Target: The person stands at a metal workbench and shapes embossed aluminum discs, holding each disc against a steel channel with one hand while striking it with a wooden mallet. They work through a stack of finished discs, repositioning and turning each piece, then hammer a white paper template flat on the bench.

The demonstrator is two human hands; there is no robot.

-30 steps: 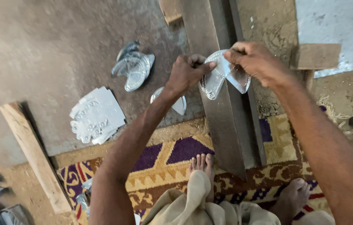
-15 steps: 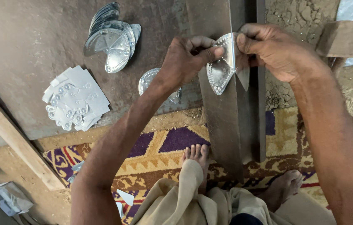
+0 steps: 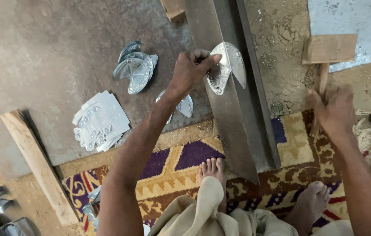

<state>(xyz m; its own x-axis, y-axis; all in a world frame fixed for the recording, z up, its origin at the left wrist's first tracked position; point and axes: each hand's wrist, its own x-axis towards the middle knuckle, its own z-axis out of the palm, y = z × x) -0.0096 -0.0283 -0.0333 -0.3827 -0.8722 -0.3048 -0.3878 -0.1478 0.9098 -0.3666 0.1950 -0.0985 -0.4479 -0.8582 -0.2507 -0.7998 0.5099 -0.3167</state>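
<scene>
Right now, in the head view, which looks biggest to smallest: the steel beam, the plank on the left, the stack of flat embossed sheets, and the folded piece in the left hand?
1. Steel beam
2. Plank
3. Stack of sheets
4. Folded piece, held in the left hand

The beam runs out of frame at the top, so only its visible part counts.

Left hand (image 3: 190,70) is stretched forward, fingers pinched shut — right hand (image 3: 335,111) hangs lower, blurred, fingers curled loosely.
</scene>
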